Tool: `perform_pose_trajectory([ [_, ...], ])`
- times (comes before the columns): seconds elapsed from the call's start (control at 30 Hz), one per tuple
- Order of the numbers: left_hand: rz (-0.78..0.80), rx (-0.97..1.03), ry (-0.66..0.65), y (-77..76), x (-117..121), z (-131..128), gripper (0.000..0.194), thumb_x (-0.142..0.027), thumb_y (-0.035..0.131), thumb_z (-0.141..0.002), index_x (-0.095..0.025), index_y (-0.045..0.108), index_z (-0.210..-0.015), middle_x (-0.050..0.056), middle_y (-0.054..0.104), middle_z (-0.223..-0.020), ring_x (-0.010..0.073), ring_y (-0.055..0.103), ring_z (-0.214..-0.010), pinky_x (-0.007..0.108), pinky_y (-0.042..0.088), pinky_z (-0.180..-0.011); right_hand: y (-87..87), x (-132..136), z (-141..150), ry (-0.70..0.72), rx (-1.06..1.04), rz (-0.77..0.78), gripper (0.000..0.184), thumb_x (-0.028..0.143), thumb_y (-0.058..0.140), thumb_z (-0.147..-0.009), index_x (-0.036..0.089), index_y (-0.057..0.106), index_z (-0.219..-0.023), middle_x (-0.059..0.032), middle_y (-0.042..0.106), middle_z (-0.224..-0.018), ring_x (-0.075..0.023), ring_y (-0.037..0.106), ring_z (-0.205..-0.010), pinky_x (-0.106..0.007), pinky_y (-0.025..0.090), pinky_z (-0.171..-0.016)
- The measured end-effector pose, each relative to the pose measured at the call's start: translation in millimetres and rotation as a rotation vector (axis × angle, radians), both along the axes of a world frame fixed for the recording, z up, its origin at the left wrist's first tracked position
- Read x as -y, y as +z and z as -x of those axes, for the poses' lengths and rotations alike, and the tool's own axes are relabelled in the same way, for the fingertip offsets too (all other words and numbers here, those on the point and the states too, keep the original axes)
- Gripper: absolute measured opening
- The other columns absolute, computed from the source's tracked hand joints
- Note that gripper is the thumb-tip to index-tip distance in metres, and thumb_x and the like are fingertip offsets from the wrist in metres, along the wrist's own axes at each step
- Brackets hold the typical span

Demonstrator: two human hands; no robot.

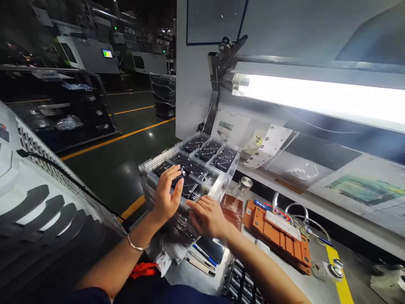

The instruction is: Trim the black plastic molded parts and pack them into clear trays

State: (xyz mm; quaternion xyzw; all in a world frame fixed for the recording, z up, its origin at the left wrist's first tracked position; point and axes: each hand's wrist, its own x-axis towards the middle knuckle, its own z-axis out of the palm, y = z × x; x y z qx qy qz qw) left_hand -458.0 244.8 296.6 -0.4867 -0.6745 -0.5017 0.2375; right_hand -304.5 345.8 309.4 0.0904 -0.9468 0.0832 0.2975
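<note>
Hands meet at the near edge of a stack of clear plastic trays (218,177), which stands on the workbench (319,291) straight ahead of the person. The left hand (167,195) lies flat on the top tray with fingers spread, its fingertips (177,171) resting over one of the dark parts (190,169) seated in the compartments. The right hand (207,216) sits just beside it and a little lower, palm down, fingers loosely extended against the near wall of the stack; I cannot tell whether it pinches anything. A thin bangle (136,245) circles the left wrist.

The trays look like thin formed plastic, so I judge them light, a bit flexible and smooth to the touch, likely to bow or slide if lifted by one corner. The parts lie loose in their pockets and could shift if the stack tips. Taking hold at two opposite walls, low on the stack, with both hands level, seems the safest grip.

Right of the right hand lies an orange fixture (278,236) with a white label, and beyond the fingers stands a small glass jar (243,186). Pens (202,257) and a white cloth (171,253) lie just below the hands, toward the body. A bright lamp (319,97) glows above and to the right. Far left of the left hand, grey curved mouldings (34,219) rest on a slanted surface.
</note>
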Motion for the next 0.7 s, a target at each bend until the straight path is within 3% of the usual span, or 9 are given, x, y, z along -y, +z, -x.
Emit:
perform_pose_trajectory([
  [0.07, -0.091, 0.089, 0.166, -51.6, 14.4, -33.2, 0.054, -0.025, 0.043, -0.094, -0.016, 0.029, -0.145, 0.019, 0.037, -0.149, 0.0273, 0.030, -0.140, 0.051, 0.027, -0.113, 2.0, -6.2, 7.0, 0.045, 0.006, 0.027, 0.026, 0.017, 0.047, -0.082, 0.014, 0.063, -0.102, -0.0014, 0.060, -0.057, -0.0149, 0.050, -0.051, -0.030, 0.041, -0.053],
  [0.13, -0.035, 0.165, 0.174, -94.8, 14.2, -56.6, 0.068, -0.030, 0.040, -0.095, -0.015, 0.007, -0.152, 0.022, 0.012, -0.157, 0.0305, 0.009, -0.146, 0.056, 0.017, -0.116, 9.7, -11.6, 10.2, 0.086, 0.012, 0.076, 0.029, 0.015, 0.046, -0.079, 0.015, 0.064, -0.102, -0.0008, 0.060, -0.057, -0.0139, 0.050, -0.049, -0.028, 0.039, -0.051],
  [0.2, -0.016, 0.185, 0.135, -121.7, 8.0, -68.0, 0.075, -0.035, 0.039, -0.095, -0.017, -0.005, -0.152, 0.020, -0.002, -0.159, 0.0317, -0.003, -0.145, 0.059, 0.009, -0.116, 21.7, -14.4, 13.5, 0.099, 0.001, 0.129, 0.030, 0.013, 0.046, -0.078, 0.016, 0.065, -0.100, 0.0000, 0.061, -0.058, -0.0128, 0.052, -0.049, -0.027, 0.039, -0.051],
  [0.27, -0.029, 0.235, 0.108, -132.4, 3.2, -70.6, 0.078, -0.039, 0.039, -0.094, -0.019, -0.008, -0.152, 0.017, -0.005, -0.159, 0.0320, -0.007, -0.144, 0.060, 0.003, -0.116, 36.8, -15.9, 19.2, 0.093, -0.026, 0.169, 0.029, 0.011, 0.046, -0.077, 0.017, 0.066, -0.097, 0.0007, 0.062, -0.058, -0.0117, 0.054, -0.048, -0.025, 0.041, -0.051],
  [0.4, 0.008, 0.389, 0.030, -122.9, 9.1, -67.7, 0.081, -0.044, 0.045, -0.090, -0.016, 0.004, -0.153, 0.019, 0.003, -0.158, 0.0329, -0.004, -0.144, 0.057, -0.001, -0.117, 75.3, -24.3, 34.1, 0.055, -0.111, 0.213, 0.026, 0.013, 0.045, -0.079, 0.018, 0.068, -0.088, 0.0017, 0.062, -0.056, -0.0113, 0.056, -0.048, -0.025, 0.046, -0.053],
  [0.53, 0.061, 0.639, -0.099, -87.3, 31.6, -69.9, 0.078, -0.047, 0.051, -0.087, -0.016, 0.021, -0.151, 0.020, 0.014, -0.157, 0.0337, 0.004, -0.145, 0.055, 0.000, -0.118, 105.4, -32.5, 39.6, 0.047, -0.238, 0.265, 0.025, 0.010, 0.045, -0.081, 0.020, 0.068, -0.086, 0.0019, 0.062, -0.056, -0.0113, 0.057, -0.048, -0.025, 0.048, -0.054],
  [0.6, -0.032, 0.903, -0.182, -61.5, 45.5, -74.2, 0.078, -0.051, 0.051, -0.087, -0.020, 0.020, -0.151, 0.018, 0.017, -0.157, 0.0321, 0.012, -0.145, 0.052, 0.008, -0.118, 103.1, -27.4, 37.9, 0.099, -0.267, 0.222, 0.025, 0.010, 0.046, -0.080, 0.020, 0.067, -0.091, 0.0016, 0.063, -0.059, -0.0120, 0.058, -0.050, -0.026, 0.048, -0.053],
  [0.7, -0.286, 1.335, -0.335, -20.8, 65.4, -82.7, 0.087, -0.056, 0.053, -0.084, -0.027, 0.009, -0.152, 0.017, 0.019, -0.157, 0.0331, 0.032, -0.139, 0.051, 0.035, -0.109, 78.2, -8.7, 30.5, 0.166, -0.206, 0.057, 0.024, 0.010, 0.048, -0.078, 0.018, 0.064, -0.094, 0.0020, 0.061, -0.057, -0.0122, 0.056, -0.048, -0.026, 0.046, -0.051],
])
